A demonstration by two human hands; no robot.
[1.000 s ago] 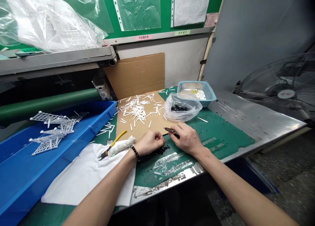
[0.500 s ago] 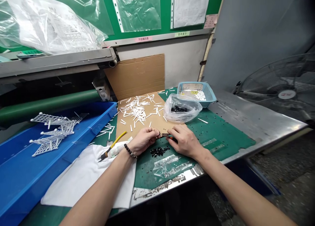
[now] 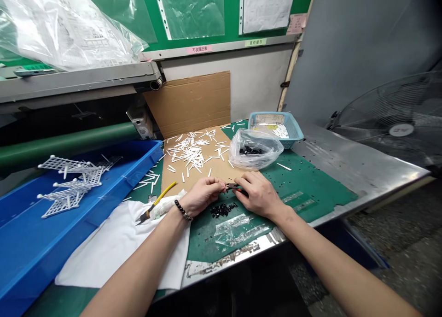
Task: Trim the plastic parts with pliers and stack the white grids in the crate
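The left hand pinches a tiny piece too small to identify, steadily close to the orange-handled snips gripped firmly in the right hand above the green cutting mat

Green notice board along back, clear plastic sleeves and paper sheets pinned on, small pink and green labels on grey rail beneath. Below that, white wall panel, cardboard sheet leaning against it. Grey partition fills right side, wooden strip at its edge. Caged standing fan beyond steel tabletop's right edge. Grey metal shelf upper left, green roller under it. Speckled concrete floor lower right.
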